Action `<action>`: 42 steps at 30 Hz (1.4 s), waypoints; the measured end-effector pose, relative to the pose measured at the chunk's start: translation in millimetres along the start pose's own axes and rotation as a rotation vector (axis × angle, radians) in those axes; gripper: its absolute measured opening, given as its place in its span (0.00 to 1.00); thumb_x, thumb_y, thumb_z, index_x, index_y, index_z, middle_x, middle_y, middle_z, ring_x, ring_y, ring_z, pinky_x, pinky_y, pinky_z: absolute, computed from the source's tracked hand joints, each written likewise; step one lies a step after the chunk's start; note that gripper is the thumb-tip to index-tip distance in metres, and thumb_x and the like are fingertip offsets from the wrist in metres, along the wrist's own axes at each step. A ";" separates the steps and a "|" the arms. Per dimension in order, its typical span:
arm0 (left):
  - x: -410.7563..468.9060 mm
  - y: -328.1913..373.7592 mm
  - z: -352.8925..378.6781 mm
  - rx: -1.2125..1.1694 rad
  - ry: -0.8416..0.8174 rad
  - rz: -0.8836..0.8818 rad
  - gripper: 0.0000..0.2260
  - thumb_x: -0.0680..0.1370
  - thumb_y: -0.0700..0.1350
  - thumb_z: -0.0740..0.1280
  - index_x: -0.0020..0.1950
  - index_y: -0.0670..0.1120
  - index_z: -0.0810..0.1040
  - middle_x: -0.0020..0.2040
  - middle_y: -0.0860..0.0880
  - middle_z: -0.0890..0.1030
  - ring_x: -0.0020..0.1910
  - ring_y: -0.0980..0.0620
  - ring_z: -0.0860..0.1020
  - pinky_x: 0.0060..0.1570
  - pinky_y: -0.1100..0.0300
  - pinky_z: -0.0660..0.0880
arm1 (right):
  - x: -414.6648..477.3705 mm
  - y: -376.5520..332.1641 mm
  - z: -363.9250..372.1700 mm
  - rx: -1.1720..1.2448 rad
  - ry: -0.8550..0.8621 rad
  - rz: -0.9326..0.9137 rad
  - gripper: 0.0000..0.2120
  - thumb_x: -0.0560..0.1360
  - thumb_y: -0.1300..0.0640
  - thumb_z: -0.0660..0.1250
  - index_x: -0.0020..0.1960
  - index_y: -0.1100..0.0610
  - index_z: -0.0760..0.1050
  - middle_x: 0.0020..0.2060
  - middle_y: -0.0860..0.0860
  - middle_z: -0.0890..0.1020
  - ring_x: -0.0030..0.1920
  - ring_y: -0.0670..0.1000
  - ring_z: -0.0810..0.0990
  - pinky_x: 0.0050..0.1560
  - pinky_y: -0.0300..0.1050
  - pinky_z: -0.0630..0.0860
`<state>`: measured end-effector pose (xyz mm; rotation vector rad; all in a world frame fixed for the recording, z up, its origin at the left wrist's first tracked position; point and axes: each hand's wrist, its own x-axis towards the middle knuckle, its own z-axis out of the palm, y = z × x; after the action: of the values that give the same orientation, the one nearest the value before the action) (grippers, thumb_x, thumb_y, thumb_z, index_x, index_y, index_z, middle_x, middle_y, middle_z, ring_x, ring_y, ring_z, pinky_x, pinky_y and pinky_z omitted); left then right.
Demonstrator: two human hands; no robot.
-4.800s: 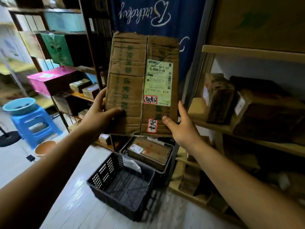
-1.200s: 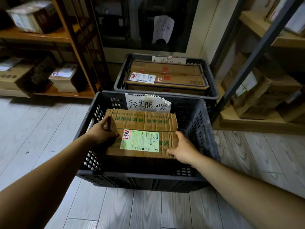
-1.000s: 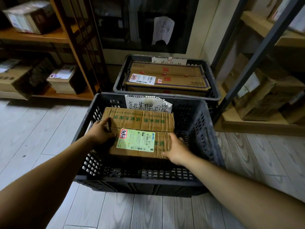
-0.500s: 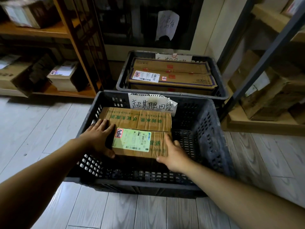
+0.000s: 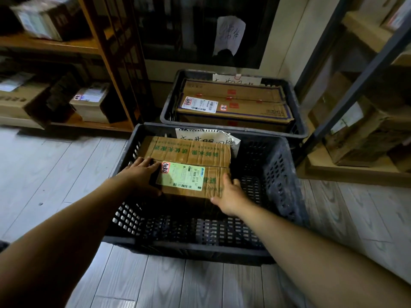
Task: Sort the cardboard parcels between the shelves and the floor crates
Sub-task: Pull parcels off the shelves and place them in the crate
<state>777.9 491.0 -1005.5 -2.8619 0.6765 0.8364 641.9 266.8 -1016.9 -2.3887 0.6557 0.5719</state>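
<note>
A flat cardboard parcel (image 5: 189, 152) with green print and a pale green shipping label lies inside the near black floor crate (image 5: 189, 247), against its far left side. My left hand (image 5: 142, 174) rests over the parcel's left end, fingers on top and thumb at the front edge. At the parcel's right front corner, my right hand (image 5: 231, 194) clasps the side. A handwritten paper sign (image 5: 206, 136) hangs on the crate's far wall. Behind stands a second black crate (image 5: 169, 101) with a large taped parcel (image 5: 235, 103) in it.
Wooden shelves (image 5: 89, 123) on the left carry several parcels, one white-labelled box (image 5: 91, 103) near the post. On the right, a slanted dark metal post (image 5: 347, 90) fronts a wooden shelf (image 5: 355, 174) with more boxes. Grey plank floor surrounds the crates.
The parcel came down from chest height into the near crate and shifted toward its far left. My left hand has moved from the side onto the parcel's top.
</note>
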 end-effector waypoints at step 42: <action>-500.5 297.0 -620.8 -0.287 0.220 0.440 0.36 0.74 0.61 0.65 0.77 0.53 0.55 0.79 0.48 0.50 0.77 0.44 0.51 0.74 0.45 0.51 | -571.0 -96.6 -658.0 0.022 0.400 0.035 0.31 0.78 0.45 0.63 0.76 0.56 0.58 0.73 0.54 0.65 0.70 0.56 0.66 0.66 0.47 0.66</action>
<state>577.3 295.6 -202.0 -3.1422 1.3527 0.7139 406.1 96.5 -190.0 -2.4958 0.8680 0.0950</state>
